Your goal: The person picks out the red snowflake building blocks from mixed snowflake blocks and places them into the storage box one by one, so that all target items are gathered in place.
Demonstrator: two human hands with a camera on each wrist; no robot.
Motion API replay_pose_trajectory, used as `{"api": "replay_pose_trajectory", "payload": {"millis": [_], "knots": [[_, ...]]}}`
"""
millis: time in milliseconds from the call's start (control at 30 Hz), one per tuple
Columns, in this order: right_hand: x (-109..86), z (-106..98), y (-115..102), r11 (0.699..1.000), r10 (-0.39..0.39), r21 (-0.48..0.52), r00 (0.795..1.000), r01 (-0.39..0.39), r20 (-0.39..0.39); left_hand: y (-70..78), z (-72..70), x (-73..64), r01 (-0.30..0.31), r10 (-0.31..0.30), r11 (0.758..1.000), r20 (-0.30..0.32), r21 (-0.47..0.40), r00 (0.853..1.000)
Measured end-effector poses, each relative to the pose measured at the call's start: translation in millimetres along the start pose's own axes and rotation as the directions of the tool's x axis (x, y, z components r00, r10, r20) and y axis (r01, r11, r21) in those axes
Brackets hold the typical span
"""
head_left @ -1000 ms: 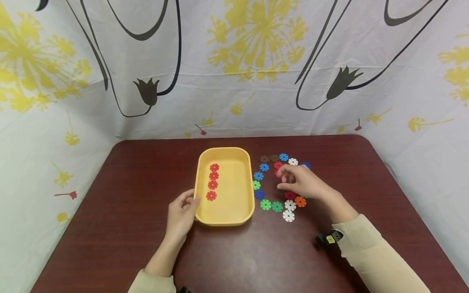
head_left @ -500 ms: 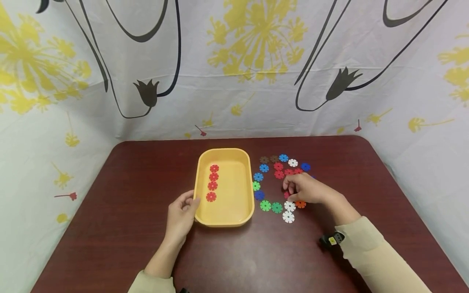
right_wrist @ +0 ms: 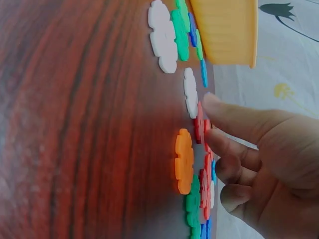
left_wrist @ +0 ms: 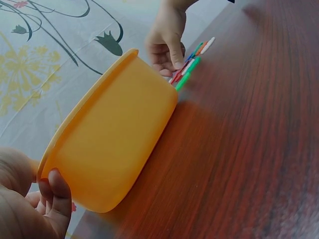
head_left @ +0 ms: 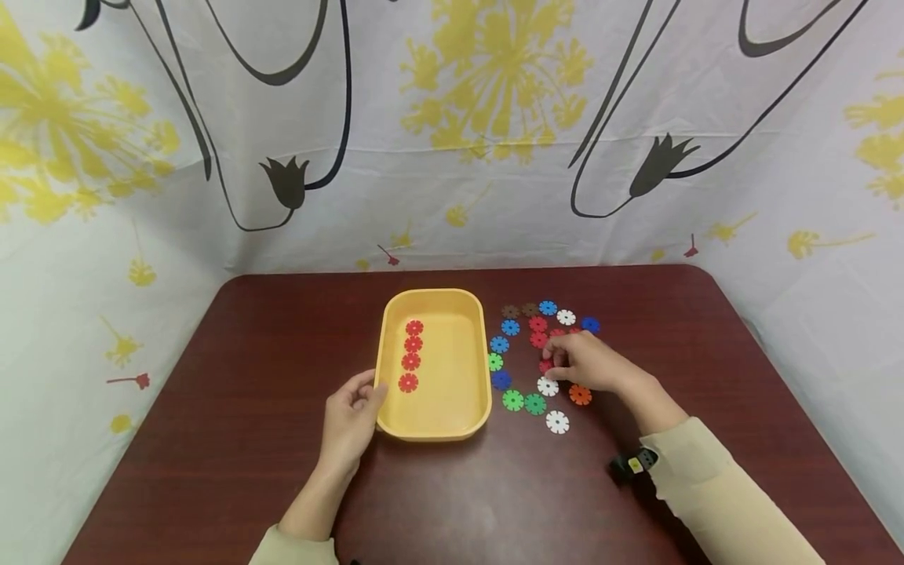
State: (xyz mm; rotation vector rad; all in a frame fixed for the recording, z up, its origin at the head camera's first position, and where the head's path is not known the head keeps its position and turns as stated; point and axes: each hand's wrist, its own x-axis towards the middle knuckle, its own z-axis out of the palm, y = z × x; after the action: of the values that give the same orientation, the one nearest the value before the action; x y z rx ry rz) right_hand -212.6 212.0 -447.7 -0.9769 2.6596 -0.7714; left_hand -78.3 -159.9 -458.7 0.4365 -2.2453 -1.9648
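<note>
In the head view, a yellow tray (head_left: 453,384) stood on a dark red-brown counter (head_left: 424,502), with four red notched discs (head_left: 411,362) lying in a column along its left half. The left hand (head_left: 351,413) gripped the tray's near left rim, thumb over the edge and fingers curled outside. To the right of the tray, the right hand (head_left: 586,362) reached down with thumb and forefinger bent toward each other, a narrow gap between them, pinching a red disc (head_left: 546,366). A white disc (head_left: 548,386) lay just beside the thumb, an orange disc (head_left: 580,395) near the hand, and blue, green and brown discs round about. A patterned white cloth (head_left: 466,180) hung behind.

In the left wrist view, the left hand's fingers were folded against the tray's outer wall below the rim; beyond the tray, the right hand was low over the discs.

In the right wrist view, the pinched disc showed between thumb and forefinger, the other fingers curled inward, with the orange disc nearer the camera.
</note>
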Motion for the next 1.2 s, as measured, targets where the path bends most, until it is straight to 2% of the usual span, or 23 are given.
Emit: {"api": "replay_pose_trajectory", "payload": {"millis": [233, 533, 767, 1200], "knots": [[0.4, 0.6, 1.1, 0.999, -0.051, 0.014, 0.998, 0.051, 0.037, 0.6, -0.4, -0.5, -0.002, 0.002, 1.0, 0.0, -0.008, 1.0], [5.1, 4.7, 1.4, 0.999, -0.031, -0.022, 0.999, 0.031, -0.02, 0.6, -0.1, 0.2, -0.011, 0.011, 1.0, -0.006, 0.001, 1.0], [6.2, 1.8, 1.4, 0.999, 0.04, -0.031, 0.999, -0.041, -0.032, 1.4, 0.2, 0.8, -0.003, 0.003, 1.0, -0.006, 0.003, 1.0], [10.0, -2.8, -1.2, 0.984, 0.18, -0.01, 0.983, -0.18, 0.02, 2.3, 0.7, 0.4, -0.01, 0.01, 1.0, 0.0, -0.007, 1.0]]}}
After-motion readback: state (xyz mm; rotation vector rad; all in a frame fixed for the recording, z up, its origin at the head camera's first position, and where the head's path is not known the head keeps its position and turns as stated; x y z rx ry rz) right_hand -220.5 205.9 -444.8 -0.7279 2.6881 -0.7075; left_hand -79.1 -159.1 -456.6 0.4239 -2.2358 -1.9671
